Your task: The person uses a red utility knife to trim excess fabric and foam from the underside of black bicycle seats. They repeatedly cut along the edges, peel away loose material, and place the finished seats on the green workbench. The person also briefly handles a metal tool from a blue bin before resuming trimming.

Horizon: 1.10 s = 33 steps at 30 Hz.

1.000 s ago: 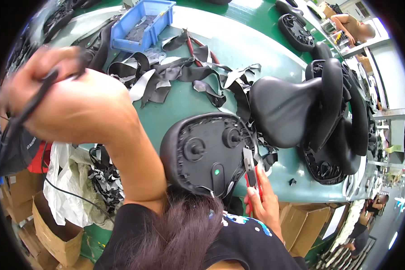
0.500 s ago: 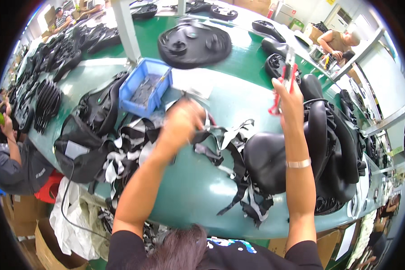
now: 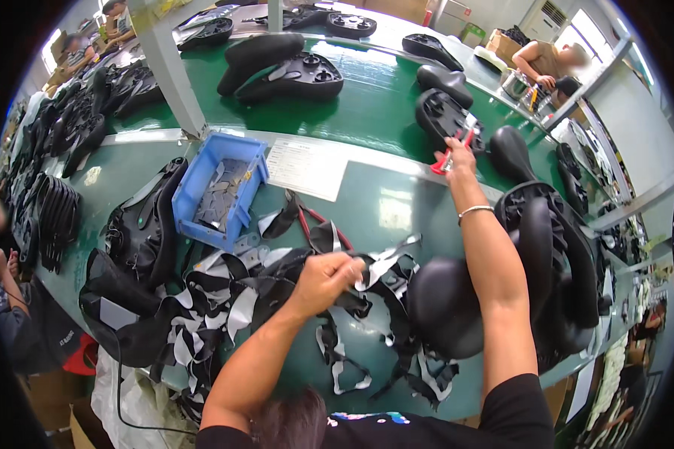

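Note:
My right hand [image 3: 460,161] is raised over the far side of the table, its fingers closed round a red-handled hand tool [image 3: 443,160] with a silvery upper part. Just beyond it lies a black bicycle saddle [image 3: 440,120], underside up. My left hand [image 3: 327,278] is closed above a tangle of black and white trimmed strips [image 3: 240,303]; whatever its fingers hold, if anything, is hidden. Another tool with red handles [image 3: 342,236] lies partly under scraps beyond that hand. Beneath my right forearm sits a smooth black saddle [image 3: 445,307].
A blue bin [image 3: 256,176] of grey flat pieces stands left of a printed sheet [image 3: 307,166]. More saddles are stacked at right [image 3: 569,262]; a pair [image 3: 292,78] lies on the green strip behind a metal post [image 3: 165,75]. Co-workers sit at left and far right.
My left hand has come nearer to me, down over the strips. My right hand, still holding the tool, has shifted left. The blurred saddles on the green strip now show sharply, farther left.

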Each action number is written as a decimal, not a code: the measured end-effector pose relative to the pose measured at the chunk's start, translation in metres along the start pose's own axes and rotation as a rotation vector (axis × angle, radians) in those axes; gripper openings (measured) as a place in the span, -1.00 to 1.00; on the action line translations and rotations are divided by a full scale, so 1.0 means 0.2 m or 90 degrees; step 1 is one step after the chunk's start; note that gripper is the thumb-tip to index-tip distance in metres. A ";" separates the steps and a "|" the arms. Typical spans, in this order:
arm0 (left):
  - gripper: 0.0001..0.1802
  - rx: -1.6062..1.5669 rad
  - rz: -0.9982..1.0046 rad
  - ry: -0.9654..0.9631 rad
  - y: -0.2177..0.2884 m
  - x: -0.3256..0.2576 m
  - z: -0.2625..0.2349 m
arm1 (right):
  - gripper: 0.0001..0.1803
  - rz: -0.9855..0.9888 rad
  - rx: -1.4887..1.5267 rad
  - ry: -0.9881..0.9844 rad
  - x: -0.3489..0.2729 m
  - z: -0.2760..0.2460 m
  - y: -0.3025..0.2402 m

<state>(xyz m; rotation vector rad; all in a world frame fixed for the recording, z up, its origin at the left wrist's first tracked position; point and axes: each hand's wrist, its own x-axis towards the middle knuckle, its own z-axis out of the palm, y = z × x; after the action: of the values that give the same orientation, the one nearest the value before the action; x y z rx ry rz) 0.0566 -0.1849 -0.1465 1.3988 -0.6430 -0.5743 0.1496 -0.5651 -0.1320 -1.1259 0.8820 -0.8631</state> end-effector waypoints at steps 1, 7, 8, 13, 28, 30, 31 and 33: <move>-0.60 -0.040 0.010 -0.009 -0.03 -0.02 -0.06 | -0.68 0.065 0.063 -0.068 -0.19 0.08 -0.03; -0.40 -0.430 -0.042 0.053 0.15 -0.07 -0.19 | -0.64 0.225 0.052 -0.444 -1.36 -0.31 -0.38; -0.41 -0.509 -0.064 0.034 0.19 -0.09 -0.21 | -0.65 0.217 0.006 -0.482 -1.50 -0.43 -0.38; -0.46 -0.493 -0.244 0.104 0.33 -0.43 -0.23 | -0.66 0.190 -0.321 -0.635 -1.83 -0.89 -0.25; -0.38 0.146 -0.116 0.048 0.53 -0.38 -0.10 | -0.23 -0.680 -0.897 -0.766 -1.70 -0.98 -0.42; -0.40 0.147 -0.126 0.084 0.48 -0.43 -0.12 | -0.24 -0.595 -0.894 -0.709 -1.79 -1.10 -0.32; -0.41 0.141 -0.145 0.103 0.45 -0.45 -0.13 | -0.25 -0.567 -0.848 -0.678 -1.85 -1.14 -0.28; -0.42 0.147 -0.175 0.157 0.45 -0.51 -0.11 | -0.23 -0.452 -0.755 -0.629 -1.99 -1.19 -0.19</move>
<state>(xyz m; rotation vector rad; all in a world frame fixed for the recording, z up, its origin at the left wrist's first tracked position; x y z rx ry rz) -0.0004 -0.0884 -0.0661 1.7596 -0.3261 -0.5430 -0.2305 -0.3014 -0.0853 -2.6715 0.0262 -0.1101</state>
